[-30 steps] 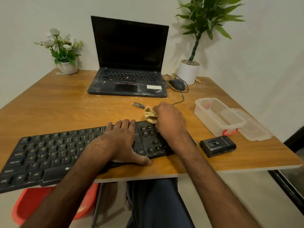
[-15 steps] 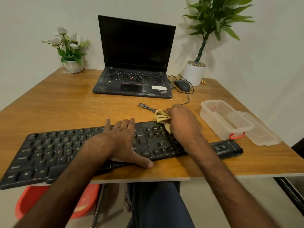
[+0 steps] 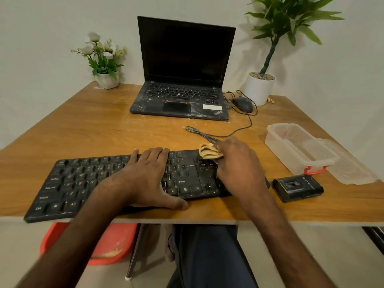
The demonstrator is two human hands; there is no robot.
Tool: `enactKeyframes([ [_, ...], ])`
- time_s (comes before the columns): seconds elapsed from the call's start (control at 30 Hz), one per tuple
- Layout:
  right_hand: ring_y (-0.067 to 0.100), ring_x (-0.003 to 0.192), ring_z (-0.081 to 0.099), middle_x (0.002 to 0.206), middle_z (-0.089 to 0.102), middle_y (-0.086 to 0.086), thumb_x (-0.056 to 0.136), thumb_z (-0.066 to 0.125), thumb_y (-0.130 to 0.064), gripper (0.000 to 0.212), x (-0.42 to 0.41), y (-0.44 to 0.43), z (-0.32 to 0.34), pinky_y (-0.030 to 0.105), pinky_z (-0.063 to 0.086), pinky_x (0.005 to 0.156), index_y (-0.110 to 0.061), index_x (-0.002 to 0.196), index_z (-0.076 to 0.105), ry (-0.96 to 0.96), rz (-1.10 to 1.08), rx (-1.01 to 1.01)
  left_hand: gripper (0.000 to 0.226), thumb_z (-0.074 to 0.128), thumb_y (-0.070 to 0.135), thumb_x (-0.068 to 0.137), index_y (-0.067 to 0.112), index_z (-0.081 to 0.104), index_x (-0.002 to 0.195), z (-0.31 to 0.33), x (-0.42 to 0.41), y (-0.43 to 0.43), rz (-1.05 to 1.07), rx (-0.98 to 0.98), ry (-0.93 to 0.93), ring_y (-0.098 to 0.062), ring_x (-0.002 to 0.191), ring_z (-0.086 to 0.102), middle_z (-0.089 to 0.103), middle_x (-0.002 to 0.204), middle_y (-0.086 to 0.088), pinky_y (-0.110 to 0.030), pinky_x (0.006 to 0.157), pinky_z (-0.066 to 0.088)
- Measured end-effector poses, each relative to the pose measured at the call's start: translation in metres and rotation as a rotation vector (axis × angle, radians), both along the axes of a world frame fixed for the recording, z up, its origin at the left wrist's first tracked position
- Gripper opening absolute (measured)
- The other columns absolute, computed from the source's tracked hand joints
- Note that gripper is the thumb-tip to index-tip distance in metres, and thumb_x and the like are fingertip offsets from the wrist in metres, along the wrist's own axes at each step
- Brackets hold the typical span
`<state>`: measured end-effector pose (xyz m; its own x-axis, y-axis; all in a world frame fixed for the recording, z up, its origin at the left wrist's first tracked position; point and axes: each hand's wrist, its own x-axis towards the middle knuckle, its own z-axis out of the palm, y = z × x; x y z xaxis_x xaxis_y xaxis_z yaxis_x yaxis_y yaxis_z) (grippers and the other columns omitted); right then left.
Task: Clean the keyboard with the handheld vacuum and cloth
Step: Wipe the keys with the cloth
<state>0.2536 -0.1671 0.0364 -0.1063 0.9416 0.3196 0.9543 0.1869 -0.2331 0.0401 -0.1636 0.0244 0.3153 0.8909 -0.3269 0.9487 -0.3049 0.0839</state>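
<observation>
Wooden table (image 3: pixel 104 129), keyboard (image 3: pixel 83 179) keys reading Shift, Ctrl, right hand (image 3: pixel 239 163) gripping cloth (image 3: pixel 208 152)

Open laptop (image 3: pixel 182 84), mouse (image 3: pixel 242 104), two potted plants, clear plastic container (image 3: pixel 299 150)

One wide-angle camera, worn on the person's head, looks forward and down over a brown wooden table (image 3: pixel 93 129). The black full-size keyboard (image 3: pixel 79 179) at the near edge sits close below the lens; the open black laptop (image 3: pixel 182 59) lies farther back, near a pale wall (image 3: pixel 62 28).
</observation>
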Motion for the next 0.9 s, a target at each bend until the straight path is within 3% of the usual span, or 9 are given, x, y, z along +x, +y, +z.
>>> enactKeyframes([
  [0.17,0.011,0.111,0.048,0.117,0.055,-0.006,0.094,0.059,-0.012,0.035,-0.026,0.000,-0.002,0.029,0.043,0.099,-0.021,0.127,0.061,0.042,0.115,-0.022,0.144,0.045,0.099,0.059,0.012,-0.012,0.158,-0.007,0.001,-0.002,-0.001,0.085,-0.014,-0.019,0.154,-0.003,-0.002,0.167,-0.003,-0.051,0.125,-0.006],
  [0.3,0.008,0.115,0.045,0.120,0.053,-0.011,0.091,0.058,-0.005,0.040,-0.010,-0.016,0.000,0.027,0.042,0.100,-0.026,0.125,0.064,0.025,0.176,-0.082,0.141,0.049,0.096,0.062,0.012,-0.012,0.158,-0.005,0.000,-0.004,0.006,0.082,-0.026,-0.018,0.154,-0.004,-0.003,0.168,-0.001,-0.050,0.125,-0.005],
  [0.4,0.011,0.117,0.045,0.121,0.053,-0.010,0.088,0.059,0.002,0.048,0.010,-0.017,0.001,0.027,0.043,0.093,-0.030,0.123,0.064,-0.033,0.100,-0.073,0.141,0.051,0.095,0.062,0.014,-0.011,0.159,-0.006,0.001,-0.004,0.005,0.081,-0.041,-0.017,0.154,-0.003,-0.003,0.168,0.001,-0.049,0.125,-0.005],
  [0.5,0.015,0.107,0.054,0.117,0.059,-0.005,0.085,0.064,0.000,0.044,0.013,-0.006,0.000,0.031,0.049,0.085,-0.025,0.121,0.066,-0.027,-0.003,-0.024,0.141,0.050,0.095,0.062,0.014,-0.013,0.158,-0.006,0.002,-0.004,0.009,0.071,-0.048,-0.017,0.154,-0.005,-0.005,0.168,0.001,-0.049,0.125,-0.006],
  [0.63,0.019,0.101,0.057,0.116,0.062,0.001,0.089,0.063,-0.004,0.037,0.016,0.008,0.007,0.029,0.047,0.079,-0.020,0.121,0.068,0.092,-0.133,0.102,0.141,0.049,0.096,0.062,0.013,-0.014,0.158,-0.005,0.003,-0.004,0.008,0.066,-0.035,-0.018,0.154,-0.006,-0.006,0.168,-0.001,-0.050,0.125,-0.006],
  [0.77,0.019,0.114,0.049,0.121,0.056,0.000,0.090,0.055,0.000,0.046,-0.008,-0.015,-0.009,0.033,0.046,0.094,-0.022,0.129,0.062,-0.022,0.068,-0.005,0.142,0.046,0.097,0.061,0.013,-0.015,0.157,-0.006,0.003,-0.004,0.008,0.059,-0.019,-0.018,0.154,-0.006,-0.006,0.168,-0.001,-0.050,0.125,-0.006],
  [0.9,0.013,0.109,0.048,0.114,0.059,-0.006,0.082,0.061,0.008,0.050,0.000,-0.044,-0.016,0.025,0.041,0.089,-0.023,0.121,0.070,0.007,0.169,-0.011,0.142,0.047,0.096,0.061,0.013,-0.015,0.158,-0.005,0.003,-0.004,0.004,0.054,-0.004,-0.018,0.154,-0.006,-0.007,0.168,-0.001,-0.049,0.125,-0.007],
])
